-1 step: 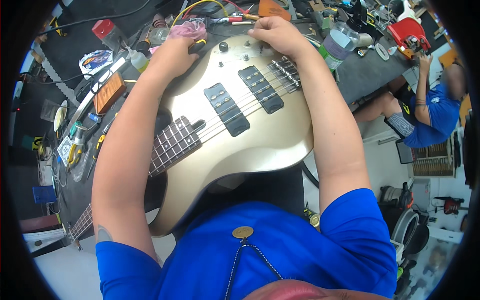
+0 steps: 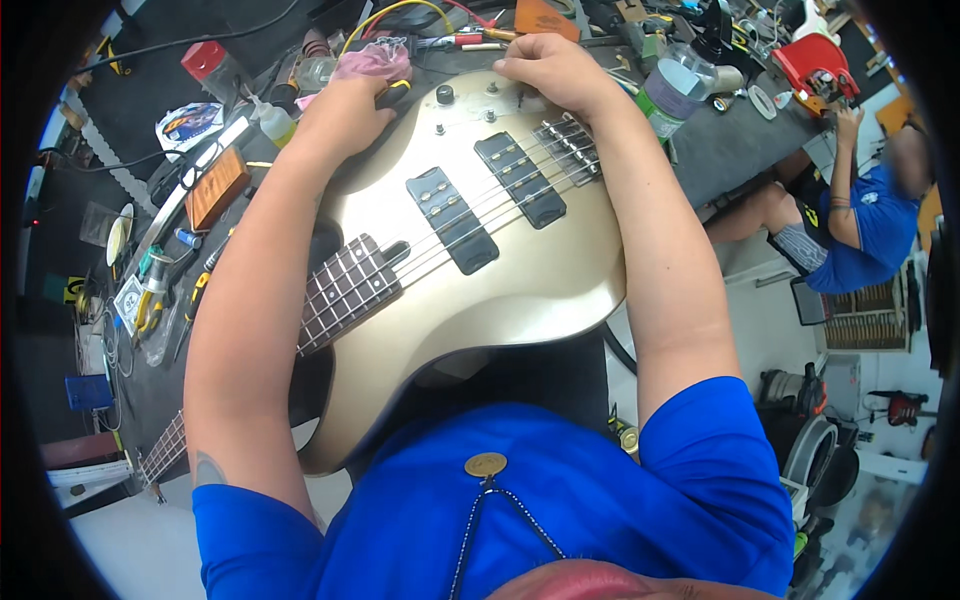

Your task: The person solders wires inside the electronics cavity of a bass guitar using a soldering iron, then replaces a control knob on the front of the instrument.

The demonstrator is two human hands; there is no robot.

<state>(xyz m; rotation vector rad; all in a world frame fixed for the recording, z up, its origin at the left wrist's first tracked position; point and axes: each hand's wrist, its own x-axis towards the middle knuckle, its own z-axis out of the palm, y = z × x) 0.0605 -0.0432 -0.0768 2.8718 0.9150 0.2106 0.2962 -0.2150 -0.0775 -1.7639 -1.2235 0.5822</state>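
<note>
A gold electric bass guitar lies face up before me, with two black pickups, a metal bridge and a dark fretboard. One black knob sits near its far edge; close by, bare metal control shafts stick up. My left hand is closed at the upper left edge of the body, around a black-and-yellow tool handle whose other end is hidden. My right hand curls its fingers over the far edge, past the bridge. What lies beneath those fingers is hidden.
Left of the bass, the dark workbench carries a wooden block, a small bottle and pliers. A pink cloth lies beyond my left hand. A large bottle stands right. Another person sits farther right.
</note>
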